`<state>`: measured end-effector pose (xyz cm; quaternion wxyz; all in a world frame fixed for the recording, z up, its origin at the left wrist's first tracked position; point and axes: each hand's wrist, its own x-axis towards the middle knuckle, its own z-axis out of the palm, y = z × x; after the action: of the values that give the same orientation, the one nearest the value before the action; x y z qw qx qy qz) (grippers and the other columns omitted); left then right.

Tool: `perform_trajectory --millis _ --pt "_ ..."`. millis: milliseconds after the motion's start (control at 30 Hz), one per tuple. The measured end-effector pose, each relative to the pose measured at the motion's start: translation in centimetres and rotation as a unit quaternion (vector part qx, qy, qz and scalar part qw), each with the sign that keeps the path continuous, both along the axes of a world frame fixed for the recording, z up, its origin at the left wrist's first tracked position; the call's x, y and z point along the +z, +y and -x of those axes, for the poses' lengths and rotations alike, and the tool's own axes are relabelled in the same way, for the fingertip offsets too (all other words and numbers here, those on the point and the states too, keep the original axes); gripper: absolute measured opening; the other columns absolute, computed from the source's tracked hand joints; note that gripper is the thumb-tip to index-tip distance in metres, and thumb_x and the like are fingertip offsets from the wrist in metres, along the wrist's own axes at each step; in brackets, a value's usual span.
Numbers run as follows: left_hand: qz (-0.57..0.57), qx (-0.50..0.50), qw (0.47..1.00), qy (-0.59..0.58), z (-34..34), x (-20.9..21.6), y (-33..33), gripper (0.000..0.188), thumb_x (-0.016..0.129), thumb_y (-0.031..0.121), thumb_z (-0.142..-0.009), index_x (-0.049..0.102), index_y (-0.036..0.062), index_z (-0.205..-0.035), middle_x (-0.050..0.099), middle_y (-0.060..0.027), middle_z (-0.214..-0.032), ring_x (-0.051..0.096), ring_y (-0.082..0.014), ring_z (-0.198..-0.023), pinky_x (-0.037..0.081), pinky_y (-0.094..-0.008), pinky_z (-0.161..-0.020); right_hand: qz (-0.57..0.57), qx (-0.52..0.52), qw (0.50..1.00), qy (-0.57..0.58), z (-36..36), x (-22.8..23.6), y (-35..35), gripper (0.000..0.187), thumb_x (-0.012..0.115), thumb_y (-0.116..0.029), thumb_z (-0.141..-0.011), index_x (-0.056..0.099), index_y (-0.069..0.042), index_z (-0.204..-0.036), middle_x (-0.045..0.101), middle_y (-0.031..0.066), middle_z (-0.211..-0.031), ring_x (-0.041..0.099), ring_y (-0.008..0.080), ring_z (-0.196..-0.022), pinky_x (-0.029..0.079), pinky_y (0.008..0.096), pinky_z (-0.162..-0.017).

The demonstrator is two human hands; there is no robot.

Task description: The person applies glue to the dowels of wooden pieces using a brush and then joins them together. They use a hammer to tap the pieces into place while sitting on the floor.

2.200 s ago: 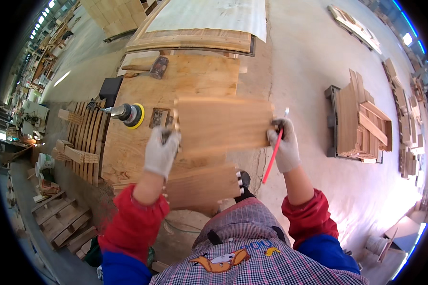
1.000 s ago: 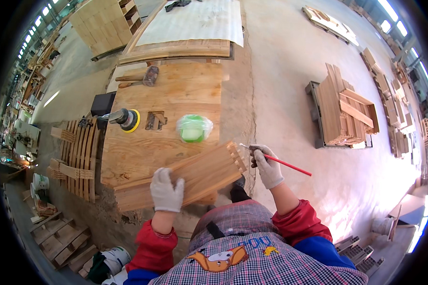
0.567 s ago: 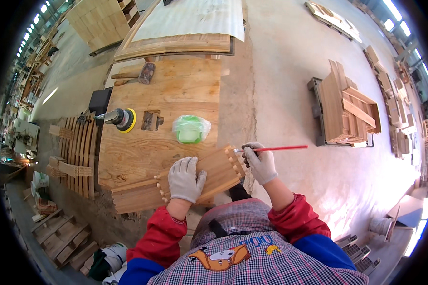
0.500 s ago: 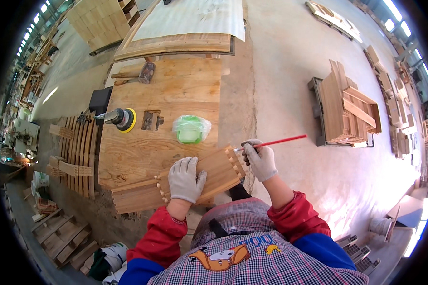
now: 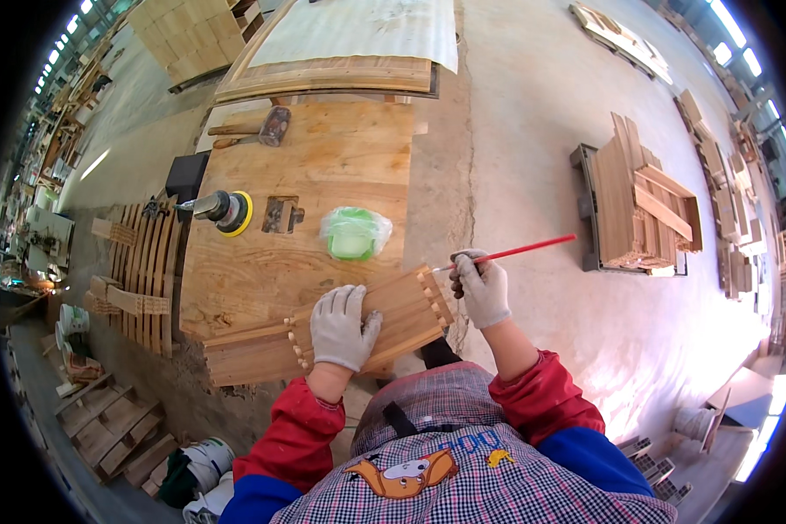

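Note:
My left hand (image 5: 345, 328), in a pale work glove, lies flat with fingers stretched on a wooden board (image 5: 402, 316). Finger joints line the board's two short ends. Under its left part are more wooden boards (image 5: 244, 356), sticking out past the table's near edge. In my gloved right hand (image 5: 482, 288) is a thin red-handled brush (image 5: 533, 247), pinched near its pale tip. That tip points at the board's right jointed end; whether it touches I cannot tell. Beyond the board sits a green container (image 5: 355, 234) wrapped in clear plastic.
The wooden worktable (image 5: 341, 157) bears a sander (image 5: 223, 212) with a yellow pad and a mallet (image 5: 275, 127). A dark box (image 5: 186, 176) stands at its left edge. Wooden parts (image 5: 637, 205) are stacked on the right; slats (image 5: 140, 271) lie to the left.
My right hand and the brush have shifted slightly right and up, and the brush tip sits a little farther along the board's end. My left hand stays on the board.

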<state>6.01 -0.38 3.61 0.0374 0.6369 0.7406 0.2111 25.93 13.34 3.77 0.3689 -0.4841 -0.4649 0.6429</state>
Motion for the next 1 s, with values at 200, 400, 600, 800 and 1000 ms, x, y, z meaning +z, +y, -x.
perform_trajectory --millis 200,400,600,800,1000 --pt "0.001 0.002 1.0 0.01 0.0 0.0 0.1 0.045 0.062 0.03 -0.08 0.057 0.0032 -0.116 0.058 -0.0147 -0.114 0.052 -0.0332 -0.109 0.039 -0.0449 -0.096 -0.105 0.036 0.99 -0.087 -1.1 -1.1 -0.3 0.015 0.053 -0.014 -0.095 0.059 -0.001 -0.101 0.057 0.0015 -0.075 0.052 0.0068 -0.063 0.044 0.0214 -0.057" --pt "-0.002 0.003 1.0 0.012 0.0 -0.1 0.1 0.046 0.063 0.03 -0.079 0.057 0.0037 -0.116 0.059 -0.0143 -0.113 0.052 -0.0325 -0.108 0.04 -0.0446 -0.096 -0.076 0.043 0.996 -0.03 -1.8 -0.1 -0.9 0.014 0.052 -0.01 -0.093 0.06 0.0 -0.102 0.058 0.001 -0.08 0.052 0.0064 -0.067 0.044 0.0209 -0.06" --pt "-0.008 0.002 1.0 0.013 0.1 -0.3 0.1 0.045 0.063 0.03 -0.079 0.057 0.0038 -0.116 0.059 -0.0142 -0.113 0.053 -0.0328 -0.108 0.04 -0.0448 -0.096 -0.035 0.044 0.998 -0.009 -1.5 0.4 -1.4 0.014 0.053 -0.008 -0.092 0.062 0.001 -0.097 0.058 0.0015 -0.078 0.052 0.0065 -0.069 0.044 0.022 -0.062" --pt "-0.008 0.003 1.0 0.009 0.1 -0.4 0.0 0.045 0.063 0.03 -0.079 0.058 0.004 -0.116 0.059 -0.0142 -0.114 0.053 -0.033 -0.108 0.04 -0.0451 -0.096 -0.03 0.038 0.996 -0.068 -1.1 0.4 -1.2 0.014 0.053 -0.014 -0.095 0.059 -0.001 -0.097 0.058 0.0021 -0.076 0.053 0.0076 -0.063 0.045 0.0225 -0.055" --pt "-0.006 0.0 1.0 0.006 0.2 -0.3 0.1 0.045 0.063 0.029 -0.079 0.058 0.0041 -0.115 0.059 -0.0143 -0.114 0.053 -0.0334 -0.108 0.04 -0.0453 -0.096 0.0 -0.011 1.0 -0.005 0.5 0.3 0.7 0.017 0.055 -0.017 -0.095 0.06 -0.001 -0.095 0.057 0.0019 -0.071 0.053 0.0079 -0.059 0.044 0.0223 -0.053"
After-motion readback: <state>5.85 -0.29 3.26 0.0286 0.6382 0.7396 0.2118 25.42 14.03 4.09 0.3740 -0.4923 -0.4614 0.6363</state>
